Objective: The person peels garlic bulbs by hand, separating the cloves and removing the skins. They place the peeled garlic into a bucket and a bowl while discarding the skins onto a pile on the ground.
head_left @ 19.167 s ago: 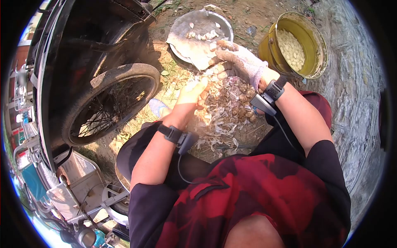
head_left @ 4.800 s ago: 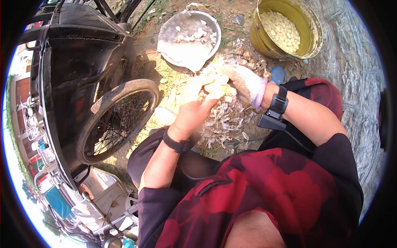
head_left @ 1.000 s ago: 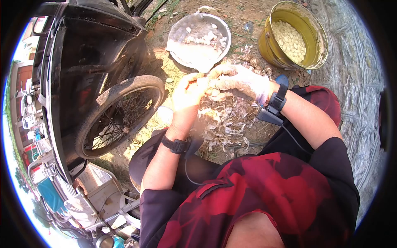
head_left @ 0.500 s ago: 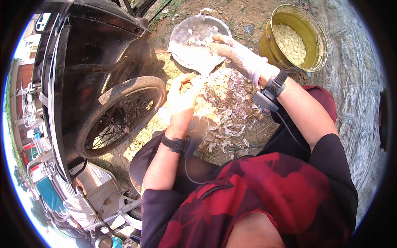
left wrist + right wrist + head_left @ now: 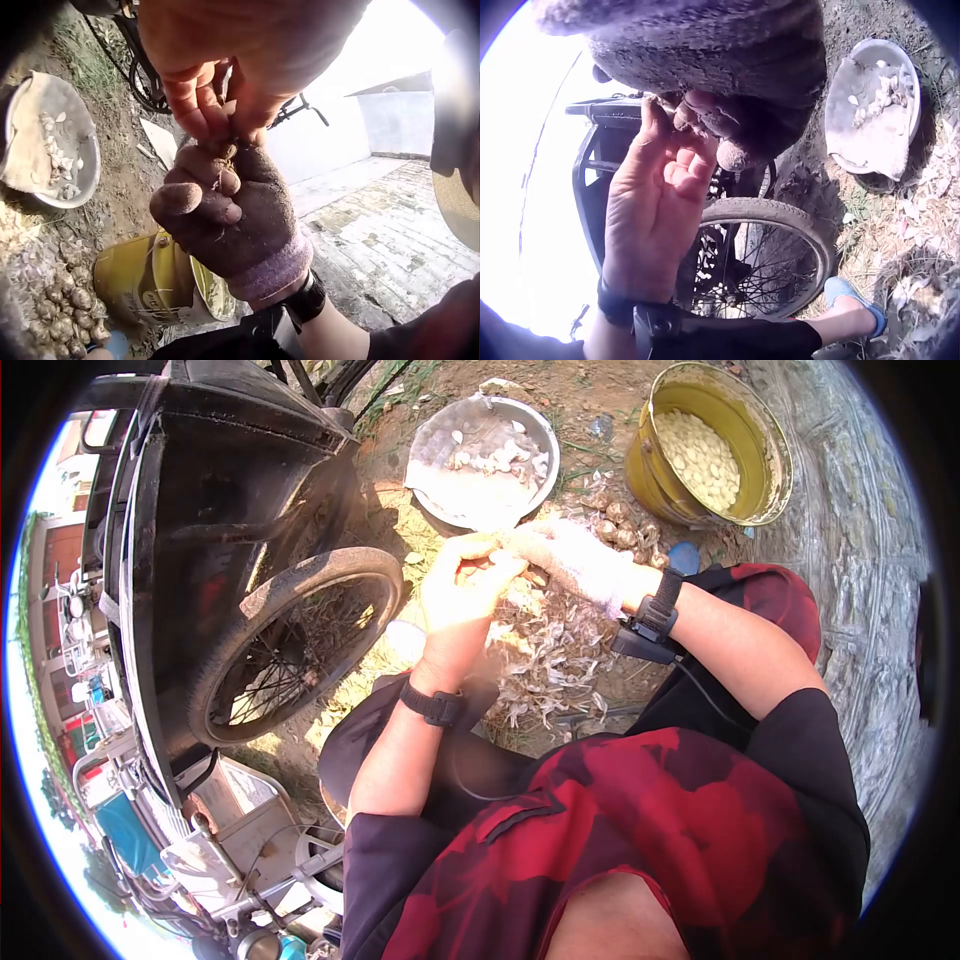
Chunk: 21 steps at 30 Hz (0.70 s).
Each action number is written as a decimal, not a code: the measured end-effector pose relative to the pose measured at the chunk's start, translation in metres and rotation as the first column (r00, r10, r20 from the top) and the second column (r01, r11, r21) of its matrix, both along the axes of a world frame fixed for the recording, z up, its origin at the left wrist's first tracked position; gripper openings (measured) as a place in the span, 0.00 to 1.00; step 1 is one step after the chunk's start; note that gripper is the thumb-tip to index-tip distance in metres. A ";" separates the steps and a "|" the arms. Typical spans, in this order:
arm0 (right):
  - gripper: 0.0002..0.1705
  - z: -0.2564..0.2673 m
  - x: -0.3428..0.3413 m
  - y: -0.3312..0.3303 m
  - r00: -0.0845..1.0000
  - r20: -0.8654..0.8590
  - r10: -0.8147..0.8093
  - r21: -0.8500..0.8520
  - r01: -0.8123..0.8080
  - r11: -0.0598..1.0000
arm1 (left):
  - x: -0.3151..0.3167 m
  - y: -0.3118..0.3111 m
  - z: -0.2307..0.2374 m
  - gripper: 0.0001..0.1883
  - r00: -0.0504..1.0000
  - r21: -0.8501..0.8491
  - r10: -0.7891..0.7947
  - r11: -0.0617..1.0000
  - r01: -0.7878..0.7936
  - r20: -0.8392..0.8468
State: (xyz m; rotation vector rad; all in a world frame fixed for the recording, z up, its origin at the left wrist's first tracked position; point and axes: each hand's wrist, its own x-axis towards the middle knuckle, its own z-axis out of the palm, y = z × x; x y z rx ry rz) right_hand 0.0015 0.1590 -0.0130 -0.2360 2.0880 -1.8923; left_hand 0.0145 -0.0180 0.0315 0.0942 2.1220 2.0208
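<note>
My bare left hand (image 5: 460,595) and my gloved right hand (image 5: 575,557) meet in front of the basin. In the left wrist view, the left fingertips pinch a small brownish piece of garlic (image 5: 227,152) with dry strands. The curled fingers of the right glove (image 5: 232,202) hold it from below; most of the piece is hidden. From the right wrist, the left thumb and fingers show pressed against the gloved fingertips. The grey basin (image 5: 549,436), lined with a pale cloth (image 5: 470,488), bears loose garlic cloves (image 5: 510,455).
Papery garlic skins (image 5: 550,660) cover the ground between the feet. Whole garlic bulbs (image 5: 67,315) lie beside the yellow bucket (image 5: 645,470), which contains peeled cloves (image 5: 698,460). A cart wheel (image 5: 215,660) stands close on the left, and a blue shoe (image 5: 847,292) shows near it.
Half a second ago the right hand was stretched over the basin's edge; now it is back against the left hand. More cloves lie in the basin than 19 seconds ago.
</note>
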 end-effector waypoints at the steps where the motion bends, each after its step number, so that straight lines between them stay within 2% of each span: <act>1: 0.19 0.002 0.000 0.001 1.000 0.013 -0.015 -0.080 0.016 0.997 | -0.002 0.002 0.001 0.15 0.999 0.052 0.033 0.998 -0.034 0.028; 2: 0.18 0.004 -0.001 0.002 0.999 0.025 -0.030 -0.160 0.033 0.987 | -0.005 0.004 0.002 0.14 0.996 0.104 0.063 0.992 -0.069 0.057; 3: 0.18 0.017 -0.001 0.003 0.999 0.022 -0.033 -0.163 0.036 0.986 | -0.007 0.005 0.001 0.14 0.997 0.102 0.059 0.993 -0.065 0.054; 4: 0.19 0.040 -0.001 0.005 0.995 0.094 -0.027 -0.218 0.047 0.975 | -0.009 0.005 -0.003 0.12 0.986 0.315 0.016 0.946 -0.069 0.168; 5: 0.19 0.060 -0.002 0.006 0.986 0.163 -0.015 -0.272 0.060 0.960 | -0.012 0.003 -0.008 0.12 0.962 0.511 -0.051 0.854 -0.096 0.267; 6: 0.19 0.071 -0.002 0.007 0.984 0.180 -0.007 -0.369 0.074 0.926 | -0.019 0.001 -0.010 0.14 0.922 0.608 -0.194 0.792 -0.055 0.336; 7: 0.19 0.074 -0.001 0.007 0.985 0.175 -0.006 -0.374 0.072 0.925 | -0.020 0.000 -0.013 0.14 0.923 0.605 -0.192 0.795 -0.053 0.332; 9: 0.19 0.077 -0.001 0.007 0.952 0.305 -0.010 -0.606 0.203 0.769 | -0.022 0.002 -0.016 0.17 0.901 0.727 -0.205 0.668 -0.157 0.382; 10: 0.20 0.042 -0.007 0.015 0.944 0.329 -0.034 -0.483 0.199 0.853 | -0.025 0.002 -0.016 0.18 0.897 0.735 -0.228 0.664 -0.141 0.378; 11: 0.20 0.027 -0.008 0.023 0.944 0.329 -0.036 -0.484 0.201 0.852 | -0.026 0.003 -0.015 0.18 0.897 0.733 -0.230 0.665 -0.139 0.379; 12: 0.21 0.024 -0.009 0.027 0.953 0.302 0.012 -0.229 0.060 0.972 | -0.027 0.005 -0.012 0.15 0.919 0.755 -0.246 0.651 -0.080 0.310; 13: 0.22 0.020 -0.009 0.031 0.954 0.292 0.068 0.050 -0.086 0.995 | -0.027 0.007 -0.011 0.12 0.936 0.773 -0.259 0.634 -0.022 0.239; 14: 0.27 0.017 0.001 0.032 0.998 -0.019 0.067 0.297 -0.058 0.953 | -0.027 0.006 -0.010 0.12 0.935 0.773 -0.260 0.634 -0.023 0.240; 16: 0.26 0.015 0.007 0.032 0.997 0.006 0.079 0.241 -0.078 0.967 | -0.027 0.003 -0.007 0.14 0.929 0.692 -0.221 0.720 -0.050 0.297; 17: 0.26 0.012 0.009 0.032 0.995 0.031 0.093 0.184 -0.098 0.978 | -0.026 0.004 -0.006 0.14 0.927 0.691 -0.220 0.721 -0.054 0.302; 18: 0.25 0.012 0.007 0.030 0.992 0.108 0.058 -0.068 -0.051 0.996 | -0.025 0.005 -0.005 0.15 0.941 0.625 -0.171 0.779 -0.053 0.292; 19: 0.22 0.019 0.003 0.037 0.991 0.114 0.066 -0.046 -0.061 0.997 | -0.024 0.007 -0.005 0.15 0.953 0.555 -0.125 0.830 -0.052 0.276; 20: 0.19 0.018 0.001 0.038 0.979 0.197 0.045 -0.158 -0.014 0.987 | -0.023 0.007 -0.005 0.15 0.951 0.555 -0.130 0.831 -0.050 0.279; 21: 0.17 0.021 -0.001 0.037 0.960 0.279 0.034 -0.264 0.043 0.964 | -0.021 0.006 -0.005 0.15 0.956 0.455 -0.097 0.889 -0.042 0.278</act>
